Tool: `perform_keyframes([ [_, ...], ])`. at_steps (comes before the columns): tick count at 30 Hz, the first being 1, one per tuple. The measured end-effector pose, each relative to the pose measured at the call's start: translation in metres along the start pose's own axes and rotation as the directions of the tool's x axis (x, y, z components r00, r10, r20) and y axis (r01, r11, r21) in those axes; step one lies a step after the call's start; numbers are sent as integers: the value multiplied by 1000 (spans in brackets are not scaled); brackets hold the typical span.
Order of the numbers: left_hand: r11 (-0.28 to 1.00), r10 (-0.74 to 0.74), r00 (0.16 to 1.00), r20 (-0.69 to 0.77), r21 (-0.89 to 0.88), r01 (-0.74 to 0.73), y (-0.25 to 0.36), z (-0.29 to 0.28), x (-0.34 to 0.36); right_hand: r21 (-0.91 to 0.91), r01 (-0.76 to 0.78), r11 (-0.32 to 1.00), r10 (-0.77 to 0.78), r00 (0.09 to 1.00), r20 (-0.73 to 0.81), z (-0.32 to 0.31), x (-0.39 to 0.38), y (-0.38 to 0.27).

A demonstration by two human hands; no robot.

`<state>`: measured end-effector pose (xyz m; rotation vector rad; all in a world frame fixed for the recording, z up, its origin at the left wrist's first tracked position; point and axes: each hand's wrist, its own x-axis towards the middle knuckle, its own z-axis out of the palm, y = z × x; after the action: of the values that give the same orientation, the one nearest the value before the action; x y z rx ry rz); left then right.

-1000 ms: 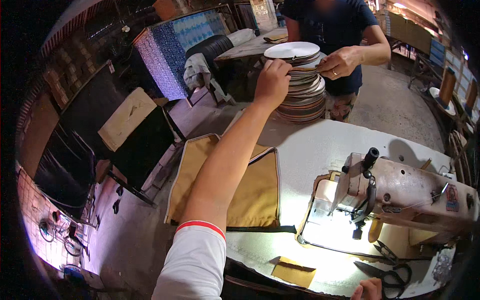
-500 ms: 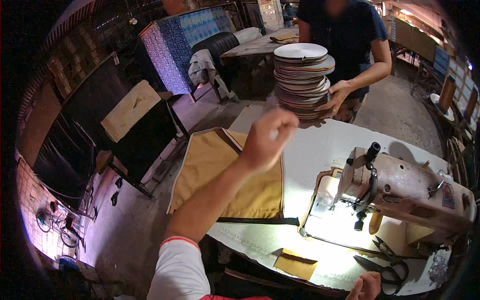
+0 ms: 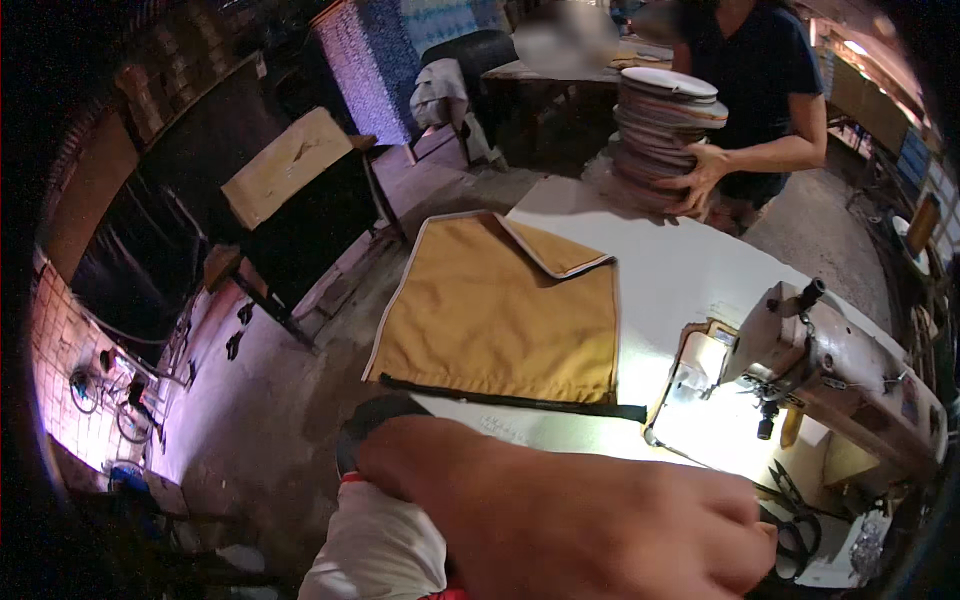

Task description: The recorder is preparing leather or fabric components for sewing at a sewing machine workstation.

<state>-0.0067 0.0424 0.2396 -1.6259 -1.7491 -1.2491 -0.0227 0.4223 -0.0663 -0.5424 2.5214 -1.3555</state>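
My left hand (image 3: 600, 520) is drawn back close to the camera at the bottom of the view. It is blurred, its fingers are curled in, and nothing shows in it. Its white sleeve (image 3: 385, 550) has a red cuff. My right hand is out of view. Beyond my left hand a mustard-yellow fabric piece (image 3: 490, 310) with white piping and a black edge lies flat on the white table (image 3: 680, 270), one corner folded over. A beige sewing machine (image 3: 840, 350) stands at the right under a bright lamp. Across the table another person's hand (image 3: 705, 175) steadies a tall stack of round discs (image 3: 665, 120).
Black scissors (image 3: 795, 530) lie on the table near the machine's base. On the floor to the left stands a dark stand with a tan board (image 3: 285, 170) on top. Behind it are a blue patterned panel (image 3: 360, 60) and a cluttered bench (image 3: 540, 70).
My left arm, which was stretched out to the stack of discs, has pulled back toward me, and the hand is now close to the camera. The other person still holds the stack.
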Motion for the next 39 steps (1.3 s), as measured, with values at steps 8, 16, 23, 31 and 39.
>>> perform_keyframes([
  [8,996,-85,982,-168,-5,85,14,-15,-60,-331,192,924,-343,798,-495,40,9,-94],
  [16,249,-582,586,-564,562,789,-23,11,-249,-321,216,922,-358,790,-498,41,11,-91],
  [23,-352,-559,326,-762,574,739,-37,4,-290,-323,231,918,-365,812,-456,40,12,-90],
  [31,-426,-676,200,-709,598,679,-37,6,-300,-394,217,893,-388,814,-432,42,17,-95],
  [39,-393,-679,223,-700,603,695,-42,6,-296,-358,186,915,-330,856,-398,43,25,-109],
])
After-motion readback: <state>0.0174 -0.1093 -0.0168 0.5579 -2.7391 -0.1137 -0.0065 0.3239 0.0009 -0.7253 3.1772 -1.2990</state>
